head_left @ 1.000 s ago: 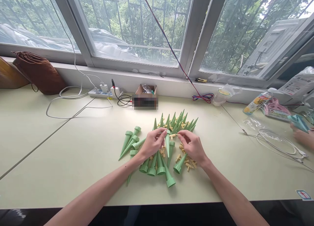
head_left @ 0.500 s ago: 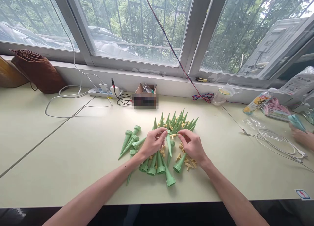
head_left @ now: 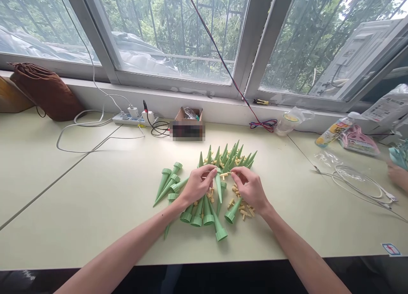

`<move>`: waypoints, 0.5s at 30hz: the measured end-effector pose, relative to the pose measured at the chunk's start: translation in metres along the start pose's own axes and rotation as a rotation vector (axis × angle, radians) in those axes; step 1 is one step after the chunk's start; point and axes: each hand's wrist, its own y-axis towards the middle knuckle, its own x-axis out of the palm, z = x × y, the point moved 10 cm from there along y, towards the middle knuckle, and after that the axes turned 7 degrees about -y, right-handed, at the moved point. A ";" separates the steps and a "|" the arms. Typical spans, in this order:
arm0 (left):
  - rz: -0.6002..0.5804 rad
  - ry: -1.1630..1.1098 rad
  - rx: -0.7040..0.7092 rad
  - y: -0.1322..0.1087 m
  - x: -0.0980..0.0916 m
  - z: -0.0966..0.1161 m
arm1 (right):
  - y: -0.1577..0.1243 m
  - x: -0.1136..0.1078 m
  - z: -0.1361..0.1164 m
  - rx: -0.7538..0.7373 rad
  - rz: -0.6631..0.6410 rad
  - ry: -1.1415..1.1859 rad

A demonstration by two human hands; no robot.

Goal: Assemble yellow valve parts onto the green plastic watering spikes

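A heap of green plastic cone spikes lies on the pale table, mixed with several small yellow plugs. My left hand is closed round the wide top of one green spike, whose tip points down toward me. My right hand pinches a small yellow plug and holds it against the top of that spike. More green spikes lie just beyond my fingers, and a few rest to the left.
A blurred small box, a power strip with white cables and a brown bag stand along the window sill. At the right lie a white cable coil, packets and bottles, and another person's hand.
Both hands stay together on the spike and the plug; the spike's tip has swung slightly. The camera has tipped a little, so everything sits slightly higher.
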 end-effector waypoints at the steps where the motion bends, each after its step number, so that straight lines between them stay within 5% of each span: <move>1: 0.004 0.004 -0.001 0.000 0.000 -0.001 | 0.000 -0.002 -0.001 -0.007 0.012 0.007; 15: 0.032 0.020 0.050 0.001 -0.004 0.004 | -0.004 -0.008 -0.011 -0.081 0.058 0.050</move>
